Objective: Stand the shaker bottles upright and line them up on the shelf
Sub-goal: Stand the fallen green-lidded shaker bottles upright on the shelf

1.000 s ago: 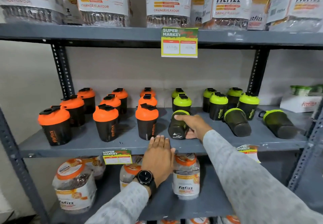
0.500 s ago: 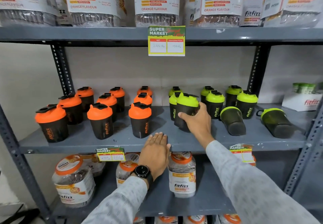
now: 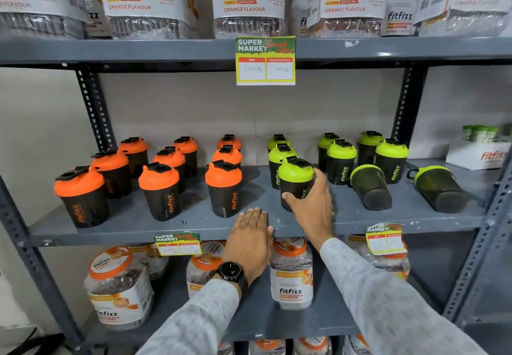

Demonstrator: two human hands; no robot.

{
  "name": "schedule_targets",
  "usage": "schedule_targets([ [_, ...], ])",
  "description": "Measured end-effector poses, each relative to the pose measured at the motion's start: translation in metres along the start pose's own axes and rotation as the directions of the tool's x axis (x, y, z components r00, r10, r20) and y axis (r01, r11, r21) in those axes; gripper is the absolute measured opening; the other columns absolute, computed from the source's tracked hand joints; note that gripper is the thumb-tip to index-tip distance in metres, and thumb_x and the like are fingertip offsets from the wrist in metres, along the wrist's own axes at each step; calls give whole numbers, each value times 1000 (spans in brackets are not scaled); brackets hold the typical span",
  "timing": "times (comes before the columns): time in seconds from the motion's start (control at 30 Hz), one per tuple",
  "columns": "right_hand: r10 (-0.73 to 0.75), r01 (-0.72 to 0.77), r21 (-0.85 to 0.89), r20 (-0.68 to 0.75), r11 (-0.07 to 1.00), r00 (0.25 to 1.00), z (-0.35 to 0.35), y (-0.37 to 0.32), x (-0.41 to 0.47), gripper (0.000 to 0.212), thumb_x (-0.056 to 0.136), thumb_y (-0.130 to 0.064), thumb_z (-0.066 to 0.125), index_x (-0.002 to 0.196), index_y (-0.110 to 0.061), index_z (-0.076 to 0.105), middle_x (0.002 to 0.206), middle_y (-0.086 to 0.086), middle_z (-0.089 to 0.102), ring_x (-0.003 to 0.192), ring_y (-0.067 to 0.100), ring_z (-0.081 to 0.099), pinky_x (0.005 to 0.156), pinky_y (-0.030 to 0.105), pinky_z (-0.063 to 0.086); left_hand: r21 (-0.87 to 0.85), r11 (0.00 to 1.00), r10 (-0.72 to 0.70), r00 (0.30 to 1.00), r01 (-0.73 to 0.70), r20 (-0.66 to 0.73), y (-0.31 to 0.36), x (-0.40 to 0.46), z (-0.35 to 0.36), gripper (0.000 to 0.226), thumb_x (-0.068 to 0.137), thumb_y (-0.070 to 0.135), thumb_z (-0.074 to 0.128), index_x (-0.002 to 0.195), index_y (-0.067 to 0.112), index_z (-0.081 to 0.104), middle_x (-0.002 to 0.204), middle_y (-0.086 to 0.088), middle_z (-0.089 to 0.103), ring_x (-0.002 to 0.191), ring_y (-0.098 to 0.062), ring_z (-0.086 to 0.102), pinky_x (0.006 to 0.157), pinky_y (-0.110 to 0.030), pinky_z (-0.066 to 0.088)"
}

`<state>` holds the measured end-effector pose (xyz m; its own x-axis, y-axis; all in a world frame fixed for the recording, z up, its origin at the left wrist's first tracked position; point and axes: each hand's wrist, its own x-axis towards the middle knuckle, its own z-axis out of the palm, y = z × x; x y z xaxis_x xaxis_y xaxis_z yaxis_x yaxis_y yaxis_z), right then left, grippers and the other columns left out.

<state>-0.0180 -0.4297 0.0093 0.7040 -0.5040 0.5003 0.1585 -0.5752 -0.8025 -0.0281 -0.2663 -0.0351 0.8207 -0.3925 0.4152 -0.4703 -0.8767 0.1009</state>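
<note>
On the grey middle shelf [image 3: 124, 227] stand several orange-lidded shaker bottles [image 3: 223, 188] at the left and several green-lidded ones [image 3: 340, 160] at the right, all upright. My right hand [image 3: 313, 205] is wrapped around a green-lidded shaker bottle [image 3: 295, 177] standing upright at the front of the green group. Two green-lidded shaker bottles lie on their sides, bases toward me: one [image 3: 371, 187] just right of my hand, another [image 3: 439, 188] farther right. My left hand [image 3: 250, 239] rests flat, fingers together, on the shelf's front edge, holding nothing.
Fitfizz jars [image 3: 291, 274] fill the shelf below and large ones [image 3: 246, 0] the shelf above. Price tags [image 3: 265, 61] hang from the shelf edges. A white box [image 3: 479, 152] sits at the far right. Perforated uprights [image 3: 94, 108] frame the bay.
My right hand has lifted the green-lidded bottle off its side and stood it upright in front of the green group. My left hand has stayed on the shelf edge.
</note>
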Motion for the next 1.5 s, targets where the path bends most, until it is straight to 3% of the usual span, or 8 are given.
schedule_targets([
  [0.17, 24, -25, 6, 49, 1000, 999, -13, 4, -2, 109, 77, -46, 86, 161, -19, 22, 154, 8, 45, 142, 27, 42, 109, 41, 39, 37, 999, -7, 1000, 7, 3, 1, 2, 0, 61, 106, 44, 23, 154, 9, 37, 161, -13, 38, 151, -26, 32, 125, -39, 12],
  [0.4, -162, 100, -269, -220, 958, 962, -81, 20, 62, 49, 94, -29, 68, 137, -7, 57, 126, 15, 62, 118, 34, 57, 99, 43, 44, 38, 999, 3, 999, -5, 50, 16, 31, 4, 69, 105, 49, 15, 156, 5, 31, 163, -16, 33, 153, -29, 24, 127, -45, 9],
  [0.63, 306, -355, -439, -179, 826, 935, -142, 63, 124, 60, 85, -50, 75, 118, -2, 65, 124, 23, 65, 117, 43, 61, 94, 46, 50, 59, 998, -18, 999, 16, 36, 16, 31, 13, 69, 105, 50, 14, 154, 8, 38, 161, -14, 39, 151, -27, 30, 126, -41, 12],
  [0.9, 587, -588, -46, 146, 808, 796, -140, 78, 134, 49, 79, -43, 85, 109, -8, 67, 92, 8, 72, 80, 29, 69, 77, 42, 59, 76, 997, -17, 999, 14, 42, 17, 30, 12, 70, 105, 51, 13, 155, 8, 37, 162, -13, 37, 152, -27, 29, 126, -41, 13],
  [1.13, 515, -518, 215, 72, 828, 854, -133, 69, 129, 45, 68, -33, 94, 87, -7, 63, 97, 14, 73, 84, 31, 74, 76, 53, 63, 88, 996, -19, 999, 15, 45, 17, 30, 13, 69, 105, 50, 13, 155, 8, 37, 162, -13, 37, 151, -27, 30, 126, -41, 13],
  [1.23, 427, -404, 269, -30, 874, 904, -123, 76, 119, 78, 48, -58, 95, 96, -1, 74, 87, 3, 76, 80, 22, 73, 71, 53, 65, 76, 997, -18, 999, 14, 45, 17, 29, 13, 69, 105, 51, 13, 155, 8, 36, 162, -13, 36, 152, -27, 29, 127, -41, 13],
  [1.43, 161, -142, 150, -123, 978, 979, -109, 87, 75, 84, 73, -32, 92, 145, -11, 54, 113, 1, 71, 96, 14, 70, 74, 5, 49, 79, 997, -15, 999, 12, 39, 17, 29, 13, 71, 104, 50, 9, 156, 8, 35, 163, -13, 36, 152, -27, 28, 127, -41, 12],
  [1.5, 92, -79, 111, -112, 991, 989, -105, 94, 68, 83, 76, -25, 91, 147, -12, 50, 119, 6, 69, 100, 18, 69, 74, 7, 50, 98, 995, -17, 999, 13, 41, 16, 30, 14, 76, 101, 51, 3, 155, 9, 35, 163, -13, 36, 152, -27, 29, 126, -41, 13],
])
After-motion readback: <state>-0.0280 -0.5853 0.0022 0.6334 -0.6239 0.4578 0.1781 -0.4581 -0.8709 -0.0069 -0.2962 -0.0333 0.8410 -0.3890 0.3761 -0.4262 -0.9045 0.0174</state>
